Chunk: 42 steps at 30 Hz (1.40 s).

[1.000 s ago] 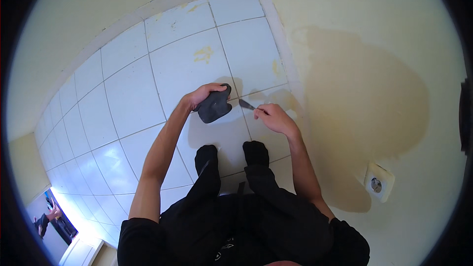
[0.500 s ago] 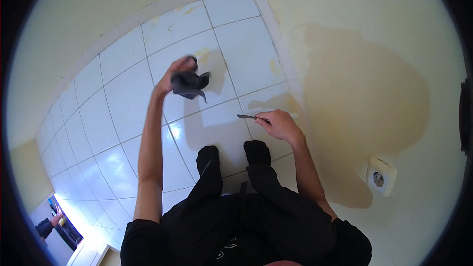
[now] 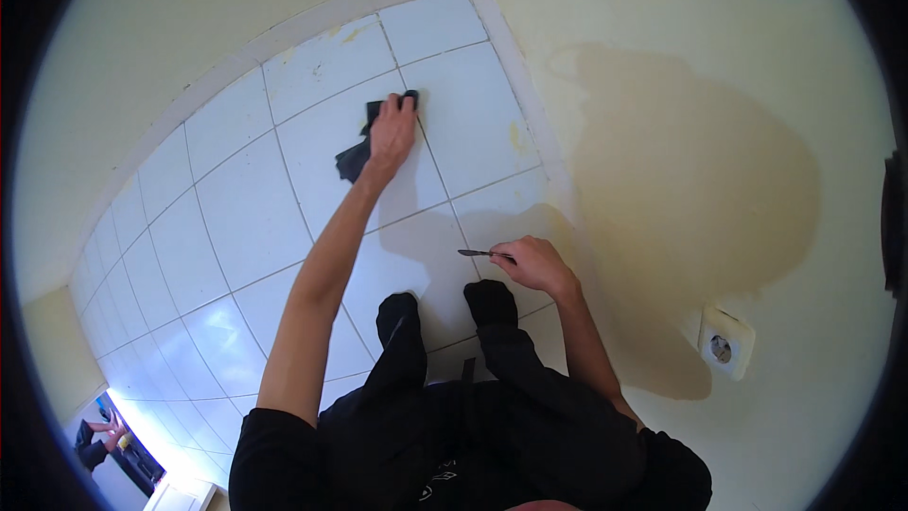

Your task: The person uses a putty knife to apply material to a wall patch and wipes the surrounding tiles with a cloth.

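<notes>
My left hand (image 3: 392, 137) grips a dark grey-black cloth (image 3: 352, 161), pressed on the white tiled floor (image 3: 246, 208) with the fingers toward the far wall. My right hand (image 3: 528, 262) holds a small metal spatula (image 3: 471, 253) just above the tiles, closer to my feet, its thin blade pointing left. Yellow smudges (image 3: 517, 140) mark the tiles near the right skirting, with others (image 3: 345, 33) toward the far wall.
My socked feet (image 3: 490, 303) are below my hands. A skirting (image 3: 497, 28) borders the floor beside the cream right wall (image 3: 757, 95), which carries a socket (image 3: 721, 350). At lower left is a doorway, with another person's arm (image 3: 99, 440) and a white panel (image 3: 180, 497).
My left hand with the cloth swung up and left, then moved right and farther up onto a tile's smudged area. My right hand with the spatula has lowered toward my feet.
</notes>
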Available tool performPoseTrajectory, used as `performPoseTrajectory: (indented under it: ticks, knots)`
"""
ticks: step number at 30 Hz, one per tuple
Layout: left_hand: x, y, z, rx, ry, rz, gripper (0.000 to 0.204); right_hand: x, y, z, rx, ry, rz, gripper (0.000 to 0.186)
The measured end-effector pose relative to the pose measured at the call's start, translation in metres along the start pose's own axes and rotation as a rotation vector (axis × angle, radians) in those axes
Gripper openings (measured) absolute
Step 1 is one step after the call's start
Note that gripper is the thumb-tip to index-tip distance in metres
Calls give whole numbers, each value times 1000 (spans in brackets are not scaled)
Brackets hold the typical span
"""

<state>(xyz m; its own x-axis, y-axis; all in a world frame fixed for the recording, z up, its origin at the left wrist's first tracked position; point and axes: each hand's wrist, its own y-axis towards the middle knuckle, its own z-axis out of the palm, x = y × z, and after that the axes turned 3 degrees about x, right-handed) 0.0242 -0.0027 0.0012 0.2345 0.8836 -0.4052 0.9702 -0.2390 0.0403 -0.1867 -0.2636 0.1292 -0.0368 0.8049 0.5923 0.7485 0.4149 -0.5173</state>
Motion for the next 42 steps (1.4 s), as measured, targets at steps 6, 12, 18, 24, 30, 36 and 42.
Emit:
performPoseTrajectory:
  ticks: [6, 12, 18, 24, 30, 36, 42]
  knots:
    - [-87, -14, 26, 310, -42, 462, 34, 3, 0, 0, 67, -12, 45, 20]
    - [-125, -95, 31, 638, -189, 847, 31, 1, -2, 0, 210, -21, 48, 22]
    - [-84, -71, 2, -145, -640, 50, 19, -13, -1, 9, 325, -30, 51, 27]
    - [-23, 54, -32, -424, -380, -102, 19, -18, -2, 5, 312, -43, 87, 27]
    - [-24, 121, 40, -170, -251, 219, 21, -21, -7, 0, 257, -30, 95, 26]
    - [-125, 87, 64, 38, -297, 267, 15, -31, -23, 2, 238, -14, 163, 26]
    - [-133, 19, 69, 107, -253, 552, 21, -38, -38, 7, 267, -7, 201, 26]
